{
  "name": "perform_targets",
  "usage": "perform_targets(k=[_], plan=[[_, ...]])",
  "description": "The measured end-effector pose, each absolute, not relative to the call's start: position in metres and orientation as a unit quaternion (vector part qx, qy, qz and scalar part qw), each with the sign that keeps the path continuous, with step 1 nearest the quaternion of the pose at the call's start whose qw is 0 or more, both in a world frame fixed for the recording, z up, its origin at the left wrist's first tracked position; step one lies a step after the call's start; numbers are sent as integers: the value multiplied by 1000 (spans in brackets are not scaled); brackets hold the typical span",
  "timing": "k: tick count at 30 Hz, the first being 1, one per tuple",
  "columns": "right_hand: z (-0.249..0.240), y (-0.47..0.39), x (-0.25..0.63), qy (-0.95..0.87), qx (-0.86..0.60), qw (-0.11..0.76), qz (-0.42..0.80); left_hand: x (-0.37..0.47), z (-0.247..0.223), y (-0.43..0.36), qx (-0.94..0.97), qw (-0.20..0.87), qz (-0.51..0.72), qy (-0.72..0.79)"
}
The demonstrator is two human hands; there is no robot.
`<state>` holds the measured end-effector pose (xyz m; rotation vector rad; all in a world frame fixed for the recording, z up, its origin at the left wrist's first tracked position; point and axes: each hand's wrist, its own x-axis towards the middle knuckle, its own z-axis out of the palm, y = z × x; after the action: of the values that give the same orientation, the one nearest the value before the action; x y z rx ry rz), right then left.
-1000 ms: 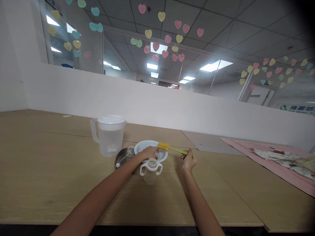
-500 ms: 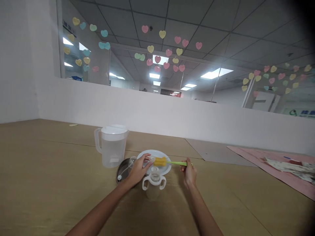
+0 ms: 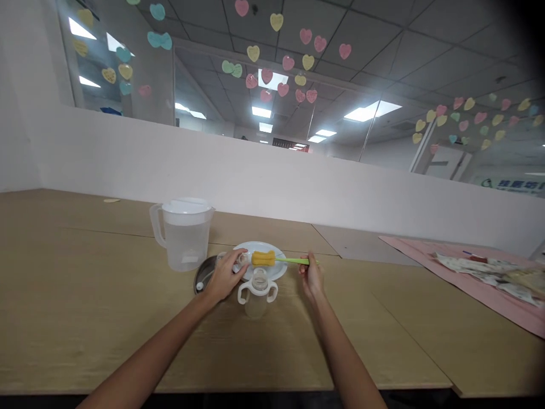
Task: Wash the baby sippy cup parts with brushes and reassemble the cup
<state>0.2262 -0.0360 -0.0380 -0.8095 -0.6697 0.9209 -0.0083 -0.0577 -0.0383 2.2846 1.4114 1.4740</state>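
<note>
My right hand (image 3: 313, 275) is closed on the green handle of a brush (image 3: 264, 258) with a yellow sponge head. Between the fingers of my left hand (image 3: 225, 276) is a small clear ring-like part (image 3: 242, 259), just left of the sponge head. Both are over a white plate (image 3: 279, 272). In front of the plate stands a clear bottle (image 3: 256, 304) with two white handles, its mouth uncovered. Partly behind my left hand lies a dark round bowl (image 3: 199, 277) with a thin tube and a white tip in it.
A lidded clear pitcher (image 3: 186, 238) stands behind the bowl, to the left. On the right, a pink cloth (image 3: 400, 247) carries patterned fabric (image 3: 481, 270). A white wall (image 3: 255, 173) with windows borders the table's back; its front edge is near my forearms.
The view has tilted down and shifted, showing the table's front edge. The sponge head and the clear part in my left hand are now apart, with a small gap between them.
</note>
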Motion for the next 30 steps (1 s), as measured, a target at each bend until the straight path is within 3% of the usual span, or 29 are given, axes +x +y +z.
perform_targets(k=[10,18,30], plan=[[-49,-31,230,-320,-342,736,490,-13,-45,-65,762,51,441,471],[-43,-36,234,-278,-298,748,524,-31,-34,-71,768,-53,368,521],[-39,-34,240,-281,-297,763,501,-60,-50,-76,802,-2,245,544]])
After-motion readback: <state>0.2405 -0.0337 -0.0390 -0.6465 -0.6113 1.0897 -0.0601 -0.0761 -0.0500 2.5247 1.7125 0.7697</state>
